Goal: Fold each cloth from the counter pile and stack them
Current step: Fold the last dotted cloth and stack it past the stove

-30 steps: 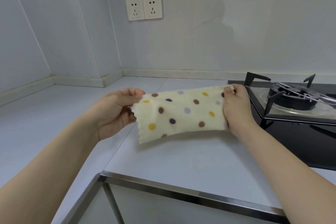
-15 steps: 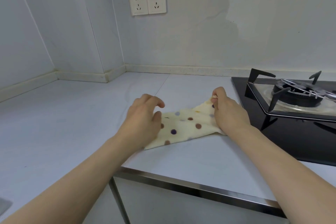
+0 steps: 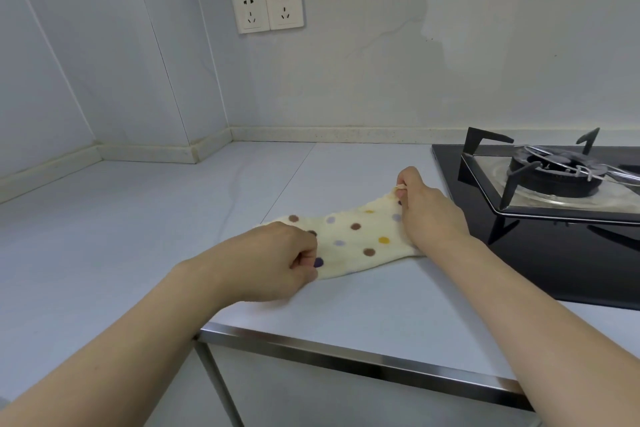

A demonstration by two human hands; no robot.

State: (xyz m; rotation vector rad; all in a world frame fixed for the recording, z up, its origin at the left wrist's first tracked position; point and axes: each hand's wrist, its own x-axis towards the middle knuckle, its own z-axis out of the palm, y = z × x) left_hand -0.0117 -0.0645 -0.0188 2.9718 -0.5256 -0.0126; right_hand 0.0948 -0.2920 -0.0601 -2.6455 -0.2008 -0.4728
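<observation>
Cloth (image 3: 360, 239) now stretched flat on counter (image 3: 173, 218); left hand (image 3: 273, 260), right hand (image 3: 426, 208) grip pinching ends.

Cream dotted cloth (image 3: 360, 239) lying on a pale counter (image 3: 138, 218), left hand (image 3: 277, 260) pinching its near corner, right hand (image 3: 426, 208) pinching its far corner, black stove (image 3: 554, 218) just beside, wall sockets (image 3: 268, 7) above

Cream cloth (image 3: 360, 236), brown, purple, yellow dots; black stove (image 3: 554, 236).
</observation>
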